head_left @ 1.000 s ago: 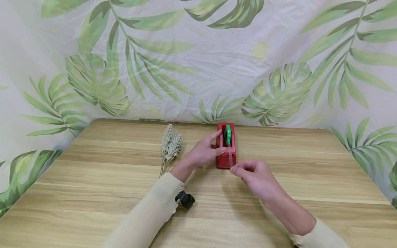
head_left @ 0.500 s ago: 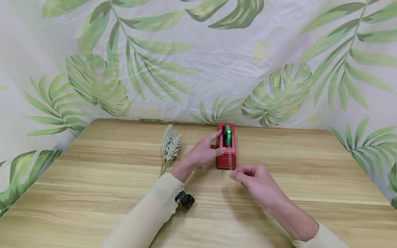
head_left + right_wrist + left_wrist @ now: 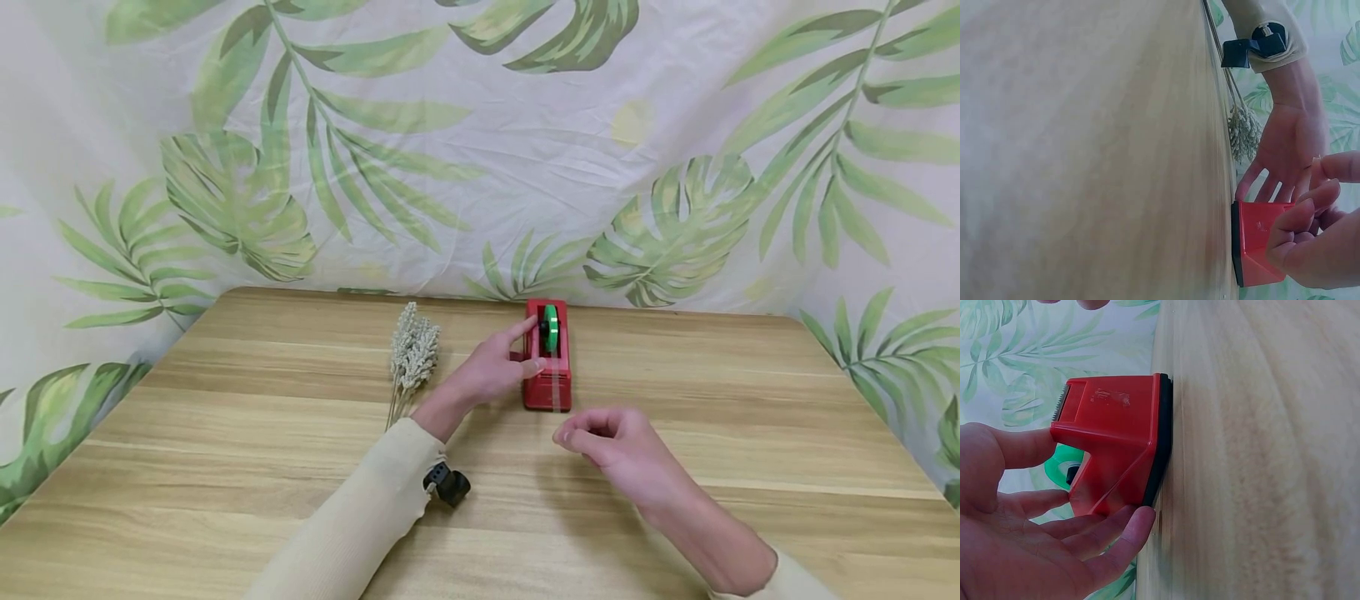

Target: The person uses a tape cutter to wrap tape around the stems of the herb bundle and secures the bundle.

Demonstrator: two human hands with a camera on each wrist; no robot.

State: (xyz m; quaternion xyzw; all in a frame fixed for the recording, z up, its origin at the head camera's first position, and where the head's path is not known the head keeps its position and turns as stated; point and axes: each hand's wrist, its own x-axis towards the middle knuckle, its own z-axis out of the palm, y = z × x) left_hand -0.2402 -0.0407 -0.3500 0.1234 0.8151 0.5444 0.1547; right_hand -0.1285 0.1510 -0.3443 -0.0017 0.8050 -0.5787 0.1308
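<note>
A red tape dispenser (image 3: 538, 395) with a dark base stands near the back of the table and carries a green-cored roll of tape (image 3: 552, 329). My left hand (image 3: 487, 367) grips it from the left. In the left wrist view the thumb presses by the serrated cutter (image 3: 1059, 404), while the other fingers lie along the dispenser's side. A clear strip of tape (image 3: 557, 392) runs from the roll over the front. My right hand (image 3: 626, 454) pinches its free end in front of the dispenser, the thumb and index fingertips together in the right wrist view.
Left of the left hand lies a bunch of dried grey-white flowers (image 3: 414, 346) on thin stems. A black camera mount (image 3: 447, 483) sits on the left wrist. Behind the wooden table (image 3: 225, 467) hangs a leaf-patterned cloth (image 3: 540, 167).
My right hand has drawn slightly down and toward me, so the pulled-out tape has lengthened and lies lower over the dispenser's front. The left hand has held its place.
</note>
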